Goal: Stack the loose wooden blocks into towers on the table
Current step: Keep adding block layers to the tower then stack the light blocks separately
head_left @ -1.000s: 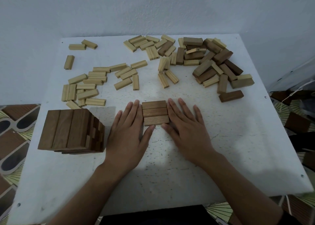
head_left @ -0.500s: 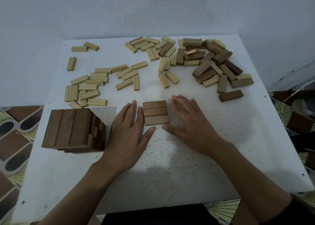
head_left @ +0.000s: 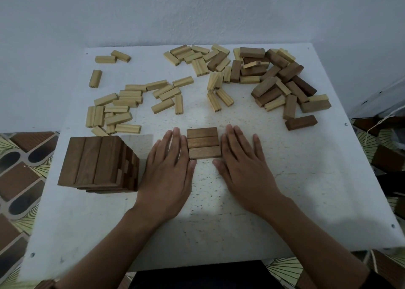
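Three dark blocks [head_left: 203, 143] lie between the left hand [head_left: 166, 174] and right hand [head_left: 243, 170], whose straight fingers [head_left: 178, 144] touch their ends.

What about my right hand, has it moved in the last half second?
Yes, slightly: the right hand has closed leftward and settled flat against the right ends of the three-block row.

Dark brown tower [head_left: 98, 164], pale yellow loose blocks [head_left: 122, 104], white speckled table [head_left: 285, 190].
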Motion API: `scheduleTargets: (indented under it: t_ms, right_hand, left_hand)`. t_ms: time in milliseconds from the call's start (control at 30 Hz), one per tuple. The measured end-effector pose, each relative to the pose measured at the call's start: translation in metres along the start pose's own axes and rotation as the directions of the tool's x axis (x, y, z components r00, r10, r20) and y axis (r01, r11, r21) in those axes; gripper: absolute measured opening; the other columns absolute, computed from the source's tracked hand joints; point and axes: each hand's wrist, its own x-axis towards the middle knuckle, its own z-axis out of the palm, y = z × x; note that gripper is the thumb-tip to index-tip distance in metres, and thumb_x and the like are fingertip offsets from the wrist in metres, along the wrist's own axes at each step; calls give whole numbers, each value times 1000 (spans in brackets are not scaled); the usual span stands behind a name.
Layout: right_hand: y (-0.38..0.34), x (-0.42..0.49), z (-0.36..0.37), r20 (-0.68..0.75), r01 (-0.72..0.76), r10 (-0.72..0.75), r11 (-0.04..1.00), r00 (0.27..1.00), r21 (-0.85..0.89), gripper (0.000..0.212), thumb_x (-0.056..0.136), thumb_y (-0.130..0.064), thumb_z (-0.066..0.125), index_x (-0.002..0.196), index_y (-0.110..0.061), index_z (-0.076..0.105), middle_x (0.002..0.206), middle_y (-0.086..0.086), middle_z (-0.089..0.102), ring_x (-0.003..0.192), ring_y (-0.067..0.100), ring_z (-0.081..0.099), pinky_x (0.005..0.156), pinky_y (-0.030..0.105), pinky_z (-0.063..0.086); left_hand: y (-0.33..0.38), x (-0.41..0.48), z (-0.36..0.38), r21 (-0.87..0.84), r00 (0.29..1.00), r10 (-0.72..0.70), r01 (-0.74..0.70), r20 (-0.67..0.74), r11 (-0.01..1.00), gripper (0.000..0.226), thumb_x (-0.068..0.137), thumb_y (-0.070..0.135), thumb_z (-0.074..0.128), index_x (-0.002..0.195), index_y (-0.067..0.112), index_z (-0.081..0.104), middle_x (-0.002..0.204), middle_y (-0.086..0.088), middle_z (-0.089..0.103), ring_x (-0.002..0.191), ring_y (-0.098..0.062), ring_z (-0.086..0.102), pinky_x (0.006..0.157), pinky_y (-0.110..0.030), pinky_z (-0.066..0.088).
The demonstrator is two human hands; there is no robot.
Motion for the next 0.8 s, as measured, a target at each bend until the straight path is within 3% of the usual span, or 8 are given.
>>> scheduleTargets:
  t_ms: [167,433,567,633,700,800]
  right_hand:
    - [-4,-1,1,-47,-8,7,1000,999,-25,64,107,-43,17,154,-2,29,164,18,21,154,30,12,121,60,16]
    - [-3,-1,2,-8,-11,11,999,1000,-38,64,107,-44,14,156,-4,23,166,16,15,155,29,5,122,60,14]
    - [-3,0,-1,3,-8,8,1000,1000,14,66,106,-49,13,157,-8,18,167,12,9,155,23,-3,124,54,5]
    - [-1,0,-5,0,-19,19,992,1000,123,73,102,-57,17,159,-12,13,168,6,5,155,15,-8,125,48,-3]
    - [1,2,-12,-19,-63,72,956,997,286,83,95,-65,31,160,-16,14,167,1,14,154,10,1,126,42,0]
    - [11,12,-30,-72,-54,90,916,993,397,91,83,-69,52,156,-21,28,154,-2,38,142,12,29,118,36,19]
  left_hand:
    - [0,-1,0,-9,1000,6,-6,-12,1000,65,107,44,8,161,9,12,169,-10,6,156,-22,-2,126,-40,2]
    - [0,-1,1,3,1000,-3,3,-4,1000,63,107,43,10,160,9,13,169,-9,7,156,-22,-1,126,-40,3]
    - [0,0,-1,-28,1000,-12,13,2,1000,65,106,47,9,161,11,11,169,-7,5,156,-18,-5,126,-38,0]
    - [-1,1,-3,-93,1000,-14,13,-9,996,67,106,49,15,161,13,11,169,-5,7,156,-16,-3,125,-36,2]
    - [-2,2,-9,-220,999,-32,27,-20,975,70,103,51,29,162,16,11,169,-1,12,155,-14,3,124,-34,5]
    - [-2,7,-19,-353,998,-56,49,-9,934,85,90,55,47,161,22,15,165,3,22,151,-15,14,121,-37,14]
